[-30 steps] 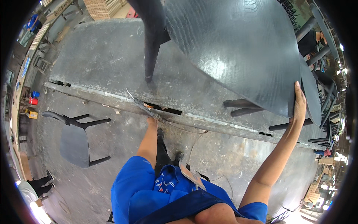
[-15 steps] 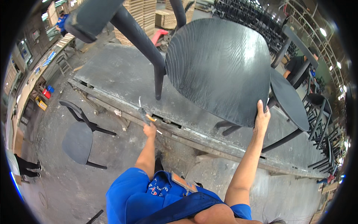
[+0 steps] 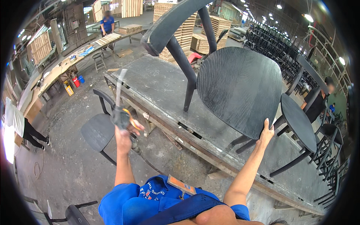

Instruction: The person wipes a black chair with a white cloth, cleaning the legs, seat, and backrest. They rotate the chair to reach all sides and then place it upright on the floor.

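A black wooden chair stands on the grey workbench, its wood-grained seat facing me. My right hand grips the seat's near right edge, thumb on top and fingers underneath. My left hand is raised left of the bench, closed around an air blow gun with a black body, an orange part and a long thin nozzle pointing up. The gun is blurred by motion, and a hose trails from it toward me. It is apart from the chair.
A second black chair stands on the bench at right, with more chairs beyond. Another chair is on the floor at left. A person is behind the right-hand chairs. Wooden slats are stacked behind the bench.
My left hand has lifted the blow gun up and leftward from near the bench edge. The view has shifted up and left; my right hand keeps its grip on the seat.
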`<state>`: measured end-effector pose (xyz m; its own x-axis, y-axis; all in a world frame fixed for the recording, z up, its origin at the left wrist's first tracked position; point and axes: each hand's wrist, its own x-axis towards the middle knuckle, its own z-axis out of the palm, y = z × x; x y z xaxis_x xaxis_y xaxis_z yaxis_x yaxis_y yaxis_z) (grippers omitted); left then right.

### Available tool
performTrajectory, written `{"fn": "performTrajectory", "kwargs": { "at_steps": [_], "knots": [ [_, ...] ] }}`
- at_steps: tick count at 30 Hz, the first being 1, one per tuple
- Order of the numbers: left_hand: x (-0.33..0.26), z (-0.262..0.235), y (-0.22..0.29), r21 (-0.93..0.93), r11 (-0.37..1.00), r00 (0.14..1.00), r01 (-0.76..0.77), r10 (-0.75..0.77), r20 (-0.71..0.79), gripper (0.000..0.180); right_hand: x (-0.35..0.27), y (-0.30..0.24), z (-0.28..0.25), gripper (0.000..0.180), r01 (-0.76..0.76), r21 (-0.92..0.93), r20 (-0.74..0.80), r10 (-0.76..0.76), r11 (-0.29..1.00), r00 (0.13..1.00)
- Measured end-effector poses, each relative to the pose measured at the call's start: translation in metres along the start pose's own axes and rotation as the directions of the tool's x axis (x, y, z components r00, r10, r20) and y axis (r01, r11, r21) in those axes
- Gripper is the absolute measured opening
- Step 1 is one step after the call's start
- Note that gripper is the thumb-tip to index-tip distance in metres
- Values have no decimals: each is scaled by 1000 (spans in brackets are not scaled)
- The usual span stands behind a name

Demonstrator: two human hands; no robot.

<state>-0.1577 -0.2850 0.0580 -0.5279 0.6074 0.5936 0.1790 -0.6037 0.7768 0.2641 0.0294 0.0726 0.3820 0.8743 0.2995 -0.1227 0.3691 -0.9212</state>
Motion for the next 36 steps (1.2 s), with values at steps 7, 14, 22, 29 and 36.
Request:
{"fn": "performTrajectory", "kwargs": {
  "at_steps": [7,14,22,29,36],
  "knots": [
    [-8,16,52,568,800,904,192,-370,215,67,-10,5,-3,52,-49,36,-4,49,998,999],
    [25,17,49,778,612,672,-142,-518,529,54,-42,1,-7,49,3,144,-41,3,990,999],
    [87,96,18,721,636,469,-277,-565,679,63,-88,-14,-5,47,-64,110,-122,77,992,989],
    [158,175,2,696,702,700,-152,-421,577,59,-114,-28,-6,33,-73,166,-89,88,983,992],
    [205,232,6,613,786,732,-73,-376,568,61,-128,-28,-6,35,-87,214,-69,104,973,992]
  ]
}}
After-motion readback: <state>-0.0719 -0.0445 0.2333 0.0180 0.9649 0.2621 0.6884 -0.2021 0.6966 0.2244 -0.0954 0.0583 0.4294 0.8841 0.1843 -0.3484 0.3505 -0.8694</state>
